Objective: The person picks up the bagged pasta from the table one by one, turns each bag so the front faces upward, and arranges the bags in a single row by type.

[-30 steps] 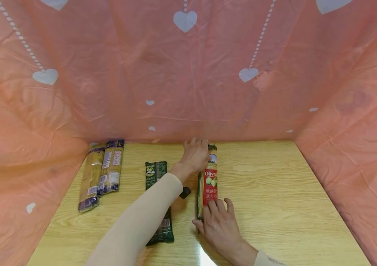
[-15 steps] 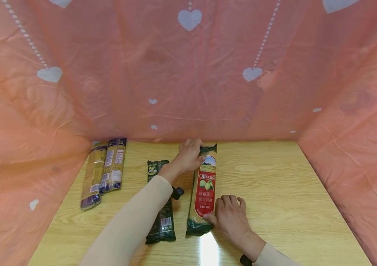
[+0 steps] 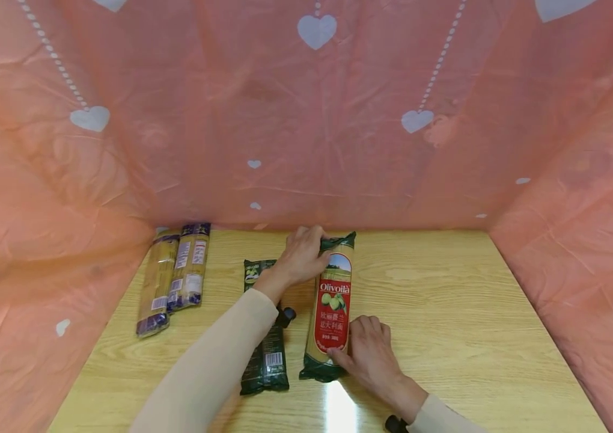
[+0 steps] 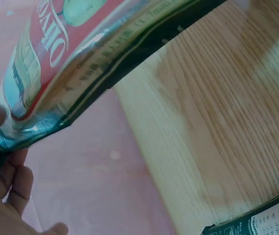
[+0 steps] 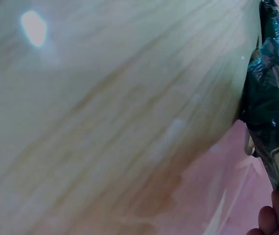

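A spaghetti packet (image 3: 332, 310) with a red label and dark green ends lies lengthwise between both hands, its printed front up. My left hand (image 3: 301, 255) grips the far end; in the left wrist view the thumb lies over the front of the packet (image 4: 76, 68) and curled fingers are behind it. The right hand (image 3: 372, 353) holds the near right edge, thumb on the front and fingers along the side. In the right wrist view the fingertips of that hand (image 5: 275, 218) meet the wrapper beyond the crumpled green end (image 5: 271, 93).
A second green packet (image 3: 274, 361) lies back up on the wooden table (image 3: 436, 300), partly under the left forearm. Two pasta packets with purple ends, a left one (image 3: 156, 282) and a right one (image 3: 190, 270), lie side by side at the far left. A pink sheet (image 3: 339, 150) borders the table.
The spaghetti packet has turned from its edge to show its whole front, its near end swinging left. The right hand has moved from over its lower part to its right edge.
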Demonstrator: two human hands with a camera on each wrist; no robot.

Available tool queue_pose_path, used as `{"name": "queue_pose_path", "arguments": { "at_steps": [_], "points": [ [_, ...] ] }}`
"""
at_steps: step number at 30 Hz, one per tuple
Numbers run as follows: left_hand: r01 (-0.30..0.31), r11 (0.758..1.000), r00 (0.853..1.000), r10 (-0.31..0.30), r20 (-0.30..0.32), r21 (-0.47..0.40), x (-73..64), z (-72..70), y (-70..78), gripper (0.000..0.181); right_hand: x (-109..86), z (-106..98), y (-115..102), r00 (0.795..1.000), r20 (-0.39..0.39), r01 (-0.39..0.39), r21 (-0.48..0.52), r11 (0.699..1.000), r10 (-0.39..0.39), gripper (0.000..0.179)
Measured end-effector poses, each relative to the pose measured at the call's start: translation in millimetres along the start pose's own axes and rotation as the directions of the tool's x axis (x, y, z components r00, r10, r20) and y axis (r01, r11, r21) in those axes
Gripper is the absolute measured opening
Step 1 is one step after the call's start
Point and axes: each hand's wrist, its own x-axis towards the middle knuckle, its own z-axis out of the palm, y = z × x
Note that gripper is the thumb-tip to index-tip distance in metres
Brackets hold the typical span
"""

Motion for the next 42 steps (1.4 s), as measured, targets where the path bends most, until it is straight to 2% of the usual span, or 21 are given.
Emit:
{"name": "queue_pose_path", "arguments": {
  "at_steps": [4, 8, 12, 15, 18, 21, 24, 28, 33, 37, 42],
  "points": [
    [0.026, 1.000, 0.999, -0.026, -0.034, -0.002, 2.4, 2.1, 3.9, 0.037, -0.7, -5.8, 3.0, 0.999, 0.023, -0.036, 0.003, 0.999, 0.036, 0.049],
    [0.040, 0.999, 0.998, -0.041, -0.040, -0.014, 6.4, 5.3, 8.9, 0.053, -2.4, -15.8, 7.2, 0.998, 0.026, -0.054, -0.010, 0.998, 0.054, 0.047],
    [0.041, 0.999, 0.999, -0.041, 0.005, 0.025, 13.1, 10.8, 14.0, 0.068, -4.3, -26.5, 16.6, 1.000, -0.027, 0.012, -0.093, 0.996, -0.015, 0.046],
    [0.026, 0.991, 0.999, -0.030, 0.034, 0.129, 19.5, 16.3, 16.7, 0.069, -5.1, -33.1, 26.2, 0.992, -0.071, 0.093, -0.201, 0.975, -0.109, 0.046],
    [-0.029, 0.959, 0.999, 0.017, 0.045, 0.281, 26.9, 21.7, 18.7, 0.066, -5.5, -38.4, 35.5, 0.978, -0.089, 0.153, -0.299, 0.942, -0.187, 0.047],
    [-0.104, 0.901, 0.995, 0.088, 0.057, 0.422, 33.7, 26.4, 20.9, 0.063, -6.2, -42.2, 43.2, 0.975, -0.075, 0.173, -0.346, 0.922, -0.211, 0.048],
    [-0.162, 0.844, 0.987, 0.146, 0.071, 0.512, 40.6, 31.3, 22.3, 0.061, -7.3, -44.8, 49.0, 0.979, -0.045, 0.170, -0.350, 0.921, -0.198, 0.050],
    [-0.196, 0.799, 0.980, 0.182, 0.082, 0.569, 51.0, 38.9, 24.6, 0.063, -7.8, -46.8, 55.6, 0.985, -0.022, 0.155, -0.320, 0.935, -0.171, 0.049],
    [-0.181, 0.788, 0.983, 0.155, 0.094, 0.588, 63.4, 46.8, 28.9, 0.066, -4.8, -49.5, 65.2, 0.988, -0.012, 0.146, -0.295, 0.944, -0.157, 0.046],
    [-0.164, 0.787, 0.986, 0.124, 0.108, 0.594, 70.1, 50.8, 30.9, 0.068, -1.7, -51.3, 73.4, 0.987, 0.010, 0.153, -0.310, 0.938, -0.158, 0.050],
    [-0.164, 0.791, 0.986, 0.115, 0.120, 0.589, 78.4, 58.1, 32.5, 0.070, -0.5, -51.8, 83.7, 0.986, 0.023, 0.164, -0.325, 0.931, -0.166, 0.050]
  ]
}}
